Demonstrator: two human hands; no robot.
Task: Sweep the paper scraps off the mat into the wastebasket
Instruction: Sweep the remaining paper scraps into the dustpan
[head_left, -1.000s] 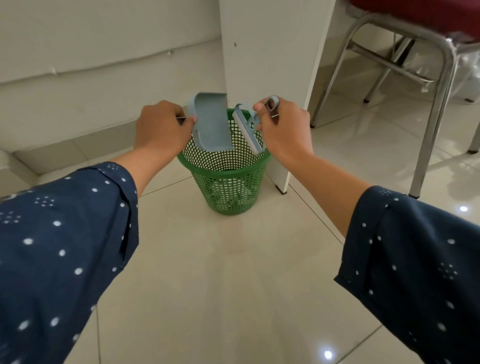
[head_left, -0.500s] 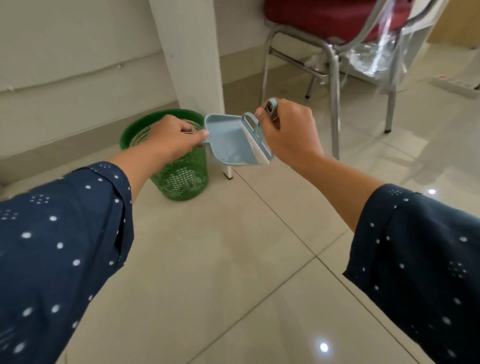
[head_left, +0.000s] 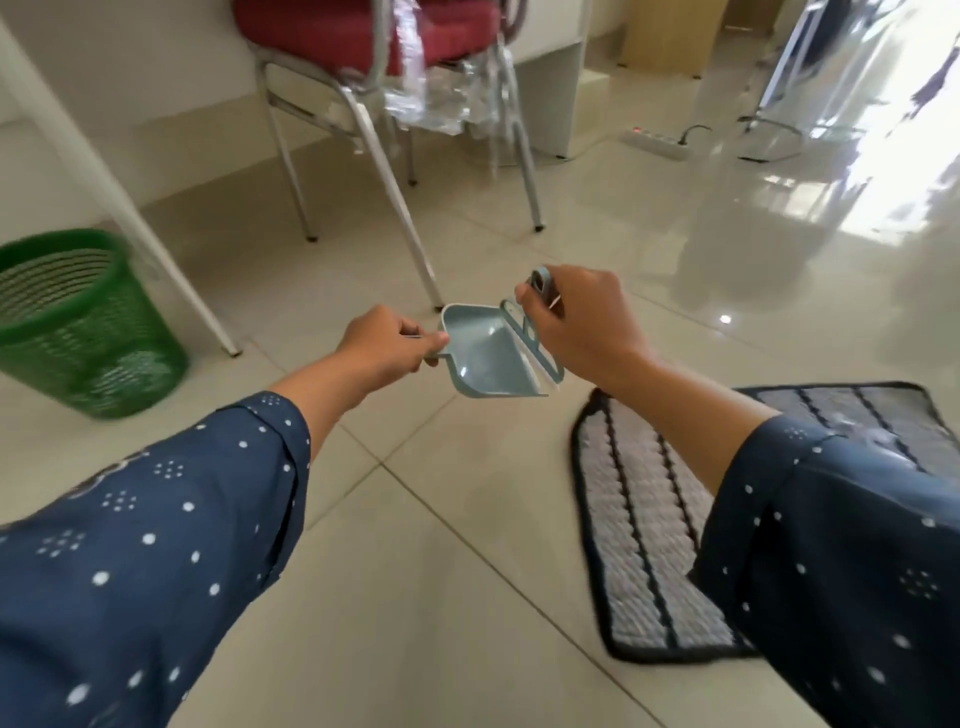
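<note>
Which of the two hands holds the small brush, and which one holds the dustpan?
The right hand holds the blue-grey brush; the left hand pinches the matching plastic dustpan by its handle.

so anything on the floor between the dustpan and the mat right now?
Nothing visible. The dustpan, held by the left hand with the brush in the right hand, is above bare tile; the mat lies just right of and below it. The right sleeve covers part of the mat.

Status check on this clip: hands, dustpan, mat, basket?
Left hand gripping dustpan handle; right hand gripping brush. Pan looks empty. Wastebasket far left, mat right. Nothing in the way.
</note>
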